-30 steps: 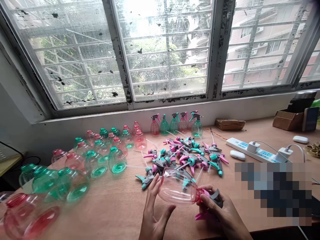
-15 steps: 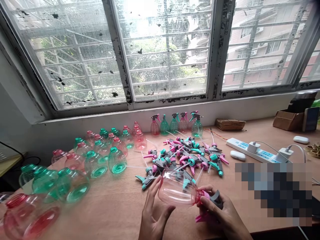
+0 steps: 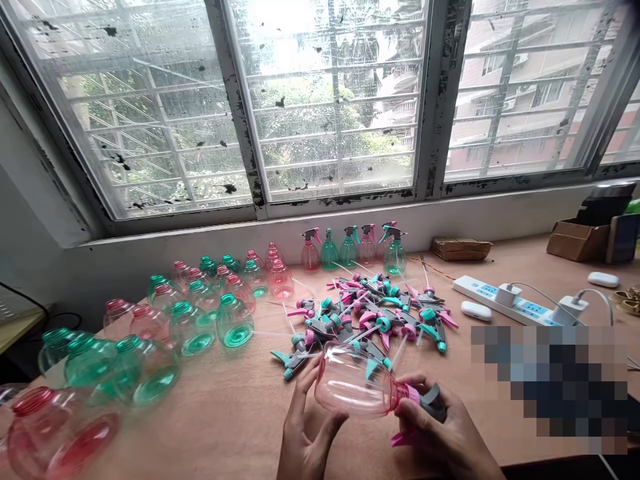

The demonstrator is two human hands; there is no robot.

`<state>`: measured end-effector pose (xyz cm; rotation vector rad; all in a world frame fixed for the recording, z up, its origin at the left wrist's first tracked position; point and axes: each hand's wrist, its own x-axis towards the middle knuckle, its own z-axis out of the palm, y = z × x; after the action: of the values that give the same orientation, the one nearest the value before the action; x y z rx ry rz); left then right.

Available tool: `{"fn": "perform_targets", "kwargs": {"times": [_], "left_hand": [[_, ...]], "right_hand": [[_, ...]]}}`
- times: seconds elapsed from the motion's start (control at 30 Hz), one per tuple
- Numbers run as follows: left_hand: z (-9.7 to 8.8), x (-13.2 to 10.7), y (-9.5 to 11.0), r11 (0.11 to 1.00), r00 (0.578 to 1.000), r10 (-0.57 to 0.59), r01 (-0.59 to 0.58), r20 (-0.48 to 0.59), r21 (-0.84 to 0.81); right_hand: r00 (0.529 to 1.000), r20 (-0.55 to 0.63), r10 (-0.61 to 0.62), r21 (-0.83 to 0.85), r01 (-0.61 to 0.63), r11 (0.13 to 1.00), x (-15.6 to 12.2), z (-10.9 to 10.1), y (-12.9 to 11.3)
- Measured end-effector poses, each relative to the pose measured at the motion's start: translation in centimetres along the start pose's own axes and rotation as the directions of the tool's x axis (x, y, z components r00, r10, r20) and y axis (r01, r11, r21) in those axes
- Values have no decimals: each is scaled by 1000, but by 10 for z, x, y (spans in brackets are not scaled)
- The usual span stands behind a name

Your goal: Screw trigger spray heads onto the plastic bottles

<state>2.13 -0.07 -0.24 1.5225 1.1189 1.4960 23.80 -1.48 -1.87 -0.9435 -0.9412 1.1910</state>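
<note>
A clear pink spray bottle (image 3: 350, 387) lies on its side in both my hands, near the table's front edge. My left hand (image 3: 305, 433) cups its round base with thumb and fingers curled round it. My right hand (image 3: 445, 437) is closed on the grey and pink trigger head (image 3: 425, 400) at the bottle's neck. Just behind lies a heap of loose pink, teal and grey trigger heads (image 3: 370, 310) with thin dip tubes.
Several capless pink and green bottles (image 3: 200, 310) lie across the table's left half. Finished spray bottles (image 3: 350, 248) stand in a row by the window wall. A white power strip (image 3: 515, 303) with chargers, a cardboard box (image 3: 575, 239) and a blurred patch sit on the right.
The bottle has turned a little in my hands and its base has tipped slightly toward me. Both hands stay in about the same place.
</note>
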Motion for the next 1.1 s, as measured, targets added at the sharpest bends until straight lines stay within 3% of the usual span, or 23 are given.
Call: {"fn": "perform_targets", "kwargs": {"times": [0.3, 0.53, 0.8, 0.97, 1.1], "left_hand": [[-1, -2, 0, 994, 996, 87, -89, 29, 66], [2, -2, -2, 996, 1000, 19, -20, -7, -92], [2, -1, 1, 993, 995, 95, -93, -16, 77], [2, -2, -2, 999, 1000, 3, -3, -12, 38], [2, -2, -2, 999, 999, -34, 34, 5, -15]], "right_hand": [[999, -21, 34, 83, -32, 996, 1, 2, -6], [997, 72, 16, -14, -15, 1000, 1, 1, -3], [999, -4, 34, 75, -34, 997, 0, 4, -11], [998, 57, 13, -27, -12, 1000, 1, 0, -3], [996, 83, 21, -15, -20, 1000, 2, -1, -2]]}}
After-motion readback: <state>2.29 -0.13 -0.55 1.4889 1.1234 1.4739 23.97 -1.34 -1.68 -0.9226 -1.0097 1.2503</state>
